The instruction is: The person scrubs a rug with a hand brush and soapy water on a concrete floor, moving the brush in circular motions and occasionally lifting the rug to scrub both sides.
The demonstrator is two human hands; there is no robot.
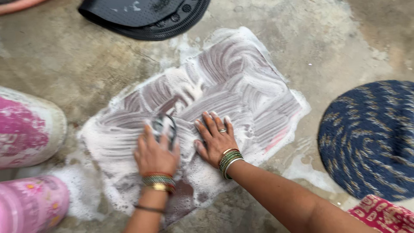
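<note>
While your left hand [156, 153] closes around a scrubbing brush [164, 126], blurred and half hidden by your fingers, your right hand [214, 139] lies flat and spread wide on the soapy mat [241, 82]. This mat is in the middle of the concrete floor [64, 56], with bare floor along its far and right edges. A black rubber mat [146, 17] is cut off at the top, a round dark blue rug [371, 138] at the right. A pink and white bucket [26, 127] stands at the left.
</note>
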